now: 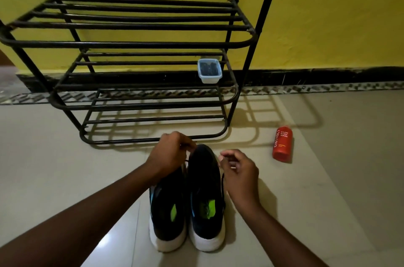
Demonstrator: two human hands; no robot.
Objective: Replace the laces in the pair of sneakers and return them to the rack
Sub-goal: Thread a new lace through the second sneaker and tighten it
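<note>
Pinching a thin black lace (185,160) between curled fingers, the left hand (172,153) sits over the toes of the pair of sneakers (203,190) directly below it, the right hand (238,170) likewise curled on lace at the right shoe's side, with the rack (131,44) just beyond.

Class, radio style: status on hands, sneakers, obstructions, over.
Left hand pinching a lace over the toes. Right hand curled beside the sneakers, grip unclear. Pair on floor, rack ahead. Red bottle off right, not blocking.

Sneakers (188,196) before rack (140,48); bottle (282,144) right.
</note>
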